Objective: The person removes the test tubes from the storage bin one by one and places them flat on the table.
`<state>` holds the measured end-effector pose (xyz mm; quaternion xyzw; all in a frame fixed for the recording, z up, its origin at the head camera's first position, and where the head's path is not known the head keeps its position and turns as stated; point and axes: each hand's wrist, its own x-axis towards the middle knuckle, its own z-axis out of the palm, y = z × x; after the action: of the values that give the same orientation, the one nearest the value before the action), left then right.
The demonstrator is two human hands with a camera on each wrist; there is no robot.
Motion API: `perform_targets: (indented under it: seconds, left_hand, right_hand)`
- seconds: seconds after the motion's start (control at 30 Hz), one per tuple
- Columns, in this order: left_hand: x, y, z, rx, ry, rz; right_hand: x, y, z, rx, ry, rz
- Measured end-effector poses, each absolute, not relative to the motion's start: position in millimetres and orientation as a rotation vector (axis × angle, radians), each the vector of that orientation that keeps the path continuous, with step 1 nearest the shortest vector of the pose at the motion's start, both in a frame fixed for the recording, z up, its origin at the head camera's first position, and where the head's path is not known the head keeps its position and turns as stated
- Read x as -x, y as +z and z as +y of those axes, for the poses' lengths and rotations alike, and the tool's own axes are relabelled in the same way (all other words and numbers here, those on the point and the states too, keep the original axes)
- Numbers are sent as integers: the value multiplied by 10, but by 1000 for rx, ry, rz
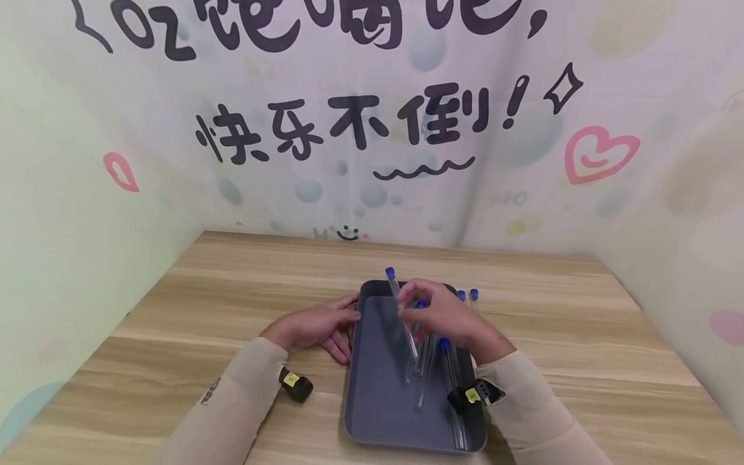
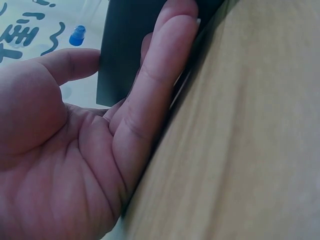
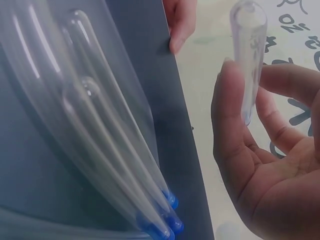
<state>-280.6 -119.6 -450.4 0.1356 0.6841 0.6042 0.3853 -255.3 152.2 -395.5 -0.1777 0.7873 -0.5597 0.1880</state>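
Note:
A grey rectangular tray (image 1: pixel 380 413) lies on the table. Over it, my right hand (image 1: pixel 438 313) pinches a clear test tube (image 1: pixel 413 345) with a blue cap between thumb and fingertips; the tube is tilted, cap end up. In the right wrist view the rounded end of that tube (image 3: pixel 249 30) points toward the camera. Several more blue-capped test tubes (image 3: pixel 115 135) rest in the tray, partly hidden by my right hand and wrist in the head view. My left hand (image 1: pixel 316 326) rests against the tray's left side, thumb at the rim, fairly straight fingers along the outer wall.
Two blue caps (image 1: pixel 474 294) show beyond the tray's far right corner, the rest of them mostly hidden behind my right hand. The wood-grain table (image 1: pixel 244 290) extends around the tray. A printed cloth wall (image 1: pixel 349 194) stands behind and at both sides.

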Motion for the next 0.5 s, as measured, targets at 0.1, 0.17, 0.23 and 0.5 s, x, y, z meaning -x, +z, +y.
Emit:
perform_targets:
  seconds: [0.1, 0.17, 0.23, 0.5]
  left_hand:
    - [2811, -4508, -1196, -351, 1536, 1745]
    - [2816, -4511, -1198, -355, 1535, 1745]
    - [2817, -4510, -1198, -356, 1533, 1746]
    - [2814, -4502, -1194, -355, 1531, 1748]
  right_hand:
    - [2557, -3960, 1531, 483, -1572, 2230]
    - [2558, -3957, 1533, 469, -1570, 2243]
    - [2557, -3951, 1532, 451, -1572, 2254]
    - [2568, -3964, 1549, 430, -1597, 2265]
